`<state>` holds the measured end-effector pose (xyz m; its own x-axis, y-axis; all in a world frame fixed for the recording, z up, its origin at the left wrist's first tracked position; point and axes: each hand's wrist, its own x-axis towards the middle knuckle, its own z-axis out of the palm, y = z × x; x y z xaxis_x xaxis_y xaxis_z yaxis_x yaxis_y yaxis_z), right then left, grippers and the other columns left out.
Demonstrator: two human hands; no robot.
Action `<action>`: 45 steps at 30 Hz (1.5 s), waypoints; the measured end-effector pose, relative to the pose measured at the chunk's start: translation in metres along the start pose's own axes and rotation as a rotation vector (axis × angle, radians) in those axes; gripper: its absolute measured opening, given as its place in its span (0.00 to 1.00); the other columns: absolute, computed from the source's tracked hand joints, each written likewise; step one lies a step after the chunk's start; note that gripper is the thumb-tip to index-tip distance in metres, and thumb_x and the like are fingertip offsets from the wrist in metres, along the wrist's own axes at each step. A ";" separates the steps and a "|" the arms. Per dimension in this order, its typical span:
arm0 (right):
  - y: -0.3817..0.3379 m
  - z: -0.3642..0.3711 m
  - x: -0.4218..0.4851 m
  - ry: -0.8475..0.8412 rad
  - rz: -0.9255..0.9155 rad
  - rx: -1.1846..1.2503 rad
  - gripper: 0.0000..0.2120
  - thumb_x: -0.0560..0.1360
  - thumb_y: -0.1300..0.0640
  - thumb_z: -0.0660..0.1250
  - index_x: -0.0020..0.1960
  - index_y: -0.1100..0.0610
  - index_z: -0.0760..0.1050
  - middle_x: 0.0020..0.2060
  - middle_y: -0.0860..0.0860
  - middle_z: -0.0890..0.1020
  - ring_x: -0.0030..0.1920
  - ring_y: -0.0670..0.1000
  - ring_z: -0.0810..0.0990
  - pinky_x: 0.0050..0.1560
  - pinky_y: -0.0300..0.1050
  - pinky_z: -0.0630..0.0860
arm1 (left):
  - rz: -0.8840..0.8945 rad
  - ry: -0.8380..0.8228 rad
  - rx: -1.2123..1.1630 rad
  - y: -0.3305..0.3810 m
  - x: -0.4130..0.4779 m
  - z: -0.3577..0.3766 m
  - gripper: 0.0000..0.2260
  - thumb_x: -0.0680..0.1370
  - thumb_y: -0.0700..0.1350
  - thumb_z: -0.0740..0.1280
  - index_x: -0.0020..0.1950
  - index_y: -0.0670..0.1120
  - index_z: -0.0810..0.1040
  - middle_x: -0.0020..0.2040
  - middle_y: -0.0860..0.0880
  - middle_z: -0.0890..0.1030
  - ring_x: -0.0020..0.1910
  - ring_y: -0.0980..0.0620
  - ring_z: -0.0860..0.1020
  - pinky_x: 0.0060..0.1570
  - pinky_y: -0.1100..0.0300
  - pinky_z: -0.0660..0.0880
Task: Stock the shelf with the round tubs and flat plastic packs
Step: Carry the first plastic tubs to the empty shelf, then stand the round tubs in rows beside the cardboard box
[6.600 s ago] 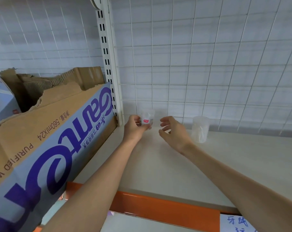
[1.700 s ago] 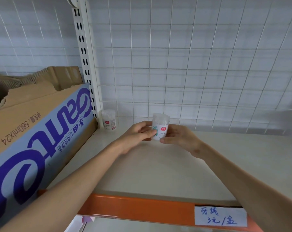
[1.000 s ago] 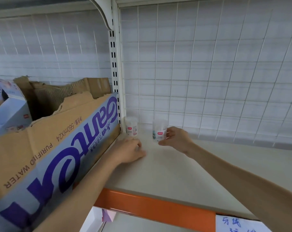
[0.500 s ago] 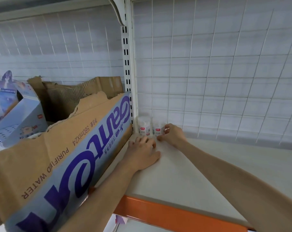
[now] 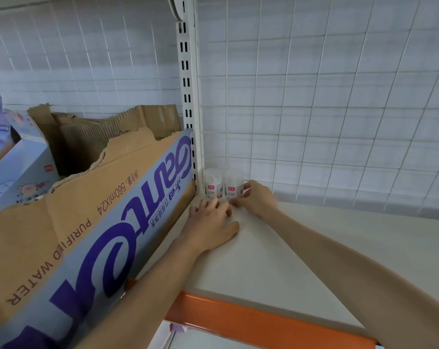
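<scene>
The right grip [image 5: 257, 199] is holding by its sides a small round clear plastic tub [image 5: 234, 183], probably light, stiff and slightly slippery, standing against its twin tub [image 5: 213, 183] in the back corner of the pale shelf [image 5: 314, 248], while the left grip [image 5: 210, 222] is lying flat, fingers straight.

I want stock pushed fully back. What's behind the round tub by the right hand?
The white wire-grid back panel stands behind the clear round plastic tub the right hand grips. The tub hides any gap.
</scene>
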<state>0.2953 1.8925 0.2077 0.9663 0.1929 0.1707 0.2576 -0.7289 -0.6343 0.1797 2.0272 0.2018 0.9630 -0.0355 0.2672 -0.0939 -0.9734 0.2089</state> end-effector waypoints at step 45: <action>0.051 -0.137 -0.220 0.207 -0.096 -0.161 0.21 0.76 0.48 0.68 0.66 0.53 0.71 0.64 0.50 0.74 0.61 0.49 0.74 0.59 0.47 0.74 | 0.130 -0.068 -0.063 0.129 -0.086 -0.026 0.20 0.78 0.57 0.64 0.68 0.51 0.73 0.68 0.48 0.73 0.67 0.46 0.71 0.64 0.52 0.67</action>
<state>0.0958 1.7225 0.2411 0.9123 0.1400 0.3849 0.3281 -0.8123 -0.4822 0.0783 1.9106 0.2306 0.9562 -0.1780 0.2324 -0.2329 -0.9436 0.2354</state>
